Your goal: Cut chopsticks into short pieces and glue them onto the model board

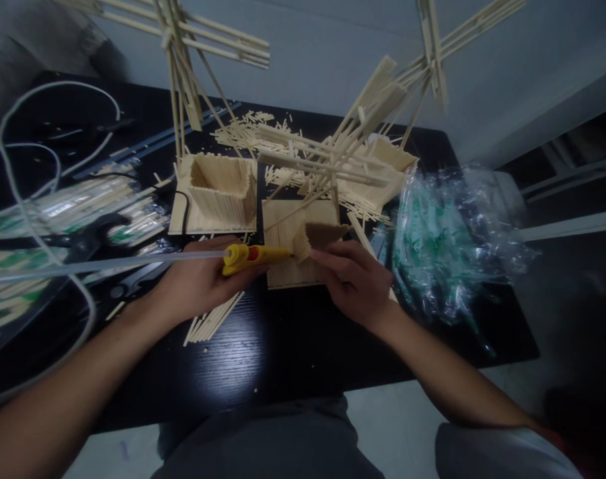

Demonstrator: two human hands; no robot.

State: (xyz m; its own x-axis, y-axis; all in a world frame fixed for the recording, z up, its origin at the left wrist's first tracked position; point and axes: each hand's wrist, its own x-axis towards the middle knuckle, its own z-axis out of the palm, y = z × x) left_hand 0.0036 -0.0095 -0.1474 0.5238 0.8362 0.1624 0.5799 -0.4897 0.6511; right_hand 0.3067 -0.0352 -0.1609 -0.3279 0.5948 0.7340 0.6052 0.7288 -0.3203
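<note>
My left hand (207,279) is wrapped round a yellow glue gun (255,256) with a long clear glue stick (183,256) sticking out of its back. The gun's nozzle points right, at the lower edge of a small angled wall of sticks (305,243). That wall stands on a square base of wooden sticks (283,273). My right hand (355,276) has its fingers closed on the wall's near right side; the fingertips are partly hidden. To the left sits another stick base carrying an open-topped box of sticks (220,183).
Stick windmill-like frames (332,156) rise at the back. Loose sticks (215,319) lie near my left hand. Plastic packs of sticks (73,206), scissors (133,283) and a white cable (10,173) are at left. A clear bag of green items (432,239) lies at right.
</note>
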